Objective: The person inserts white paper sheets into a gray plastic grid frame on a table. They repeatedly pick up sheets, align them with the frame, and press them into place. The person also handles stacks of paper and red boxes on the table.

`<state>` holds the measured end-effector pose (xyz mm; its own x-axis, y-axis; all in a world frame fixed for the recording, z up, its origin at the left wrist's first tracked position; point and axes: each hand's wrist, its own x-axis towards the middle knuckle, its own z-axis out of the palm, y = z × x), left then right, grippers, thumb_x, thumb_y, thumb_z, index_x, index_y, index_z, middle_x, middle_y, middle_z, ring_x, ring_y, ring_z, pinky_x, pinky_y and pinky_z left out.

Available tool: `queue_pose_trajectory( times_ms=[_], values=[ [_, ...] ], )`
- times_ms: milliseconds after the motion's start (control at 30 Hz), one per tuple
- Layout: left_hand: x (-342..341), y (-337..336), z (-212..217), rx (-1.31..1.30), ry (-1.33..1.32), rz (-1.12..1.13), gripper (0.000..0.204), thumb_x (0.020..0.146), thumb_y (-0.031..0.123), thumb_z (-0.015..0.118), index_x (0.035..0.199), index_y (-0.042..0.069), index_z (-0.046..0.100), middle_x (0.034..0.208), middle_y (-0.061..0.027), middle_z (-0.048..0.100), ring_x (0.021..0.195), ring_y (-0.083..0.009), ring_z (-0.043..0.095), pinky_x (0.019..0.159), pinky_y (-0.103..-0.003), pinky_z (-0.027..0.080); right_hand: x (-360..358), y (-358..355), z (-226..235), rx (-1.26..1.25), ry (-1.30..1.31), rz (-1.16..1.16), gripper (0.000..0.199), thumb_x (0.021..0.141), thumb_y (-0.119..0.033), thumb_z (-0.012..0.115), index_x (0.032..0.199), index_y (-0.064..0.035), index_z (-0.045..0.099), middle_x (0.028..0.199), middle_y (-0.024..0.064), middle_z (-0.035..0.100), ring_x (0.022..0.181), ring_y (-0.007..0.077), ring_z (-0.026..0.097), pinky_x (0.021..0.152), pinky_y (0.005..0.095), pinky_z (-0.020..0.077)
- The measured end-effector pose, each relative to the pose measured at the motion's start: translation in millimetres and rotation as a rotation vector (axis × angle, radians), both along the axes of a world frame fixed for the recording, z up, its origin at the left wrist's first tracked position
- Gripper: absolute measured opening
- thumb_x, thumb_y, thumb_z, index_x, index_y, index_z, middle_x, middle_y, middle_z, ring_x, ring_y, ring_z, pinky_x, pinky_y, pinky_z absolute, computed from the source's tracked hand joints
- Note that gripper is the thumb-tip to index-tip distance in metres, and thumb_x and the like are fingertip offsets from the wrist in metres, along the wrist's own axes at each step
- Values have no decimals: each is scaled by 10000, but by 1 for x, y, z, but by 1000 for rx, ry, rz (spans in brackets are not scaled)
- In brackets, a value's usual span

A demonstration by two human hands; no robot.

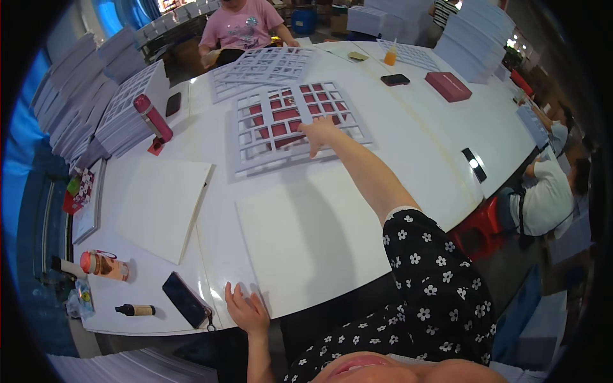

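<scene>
My right arm stretches far over the table, and my right hand (321, 135) is at the near right part of a white cut-out grid sheet (288, 152). Its fingers are spread; whether they touch the sheet I cannot tell. Dark red shapes (281, 115) show through the openings. Close to the near table edge lies my left hand (248, 311), fingers apart, holding nothing. It is beside the left corner of a large off-white board (306, 236). Left of that hand lies a dark smartphone (186, 300) with a ring strap.
White sheet stacks (137, 105) rise at the left, with a pink flask (153, 119) before them. A pale board (163, 204), an orange-lidded bottle (105, 265) and a small black bottle (136, 310) lie left. A red box (448, 87) sits right. Across sits a person in pink (246, 29).
</scene>
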<state>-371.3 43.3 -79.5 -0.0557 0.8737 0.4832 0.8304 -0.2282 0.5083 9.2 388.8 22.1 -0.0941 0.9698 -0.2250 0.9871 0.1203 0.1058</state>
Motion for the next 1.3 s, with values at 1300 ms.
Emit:
queue_pose_trajectory(
  times_ms=[1300],
  values=[
    [-13, 6, -29, -69, -292, 1, 260, 958, 102, 517, 1181, -28, 550, 1203, -184, 563, 1044, -271, 581, 859, -354, 487, -31, -368, -26, 52, 171, 215, 946, 594, -537, 845, 1404, -227, 467, 1292, 222, 506, 1259, 407, 435, 1094, 601, 241]
  ],
)
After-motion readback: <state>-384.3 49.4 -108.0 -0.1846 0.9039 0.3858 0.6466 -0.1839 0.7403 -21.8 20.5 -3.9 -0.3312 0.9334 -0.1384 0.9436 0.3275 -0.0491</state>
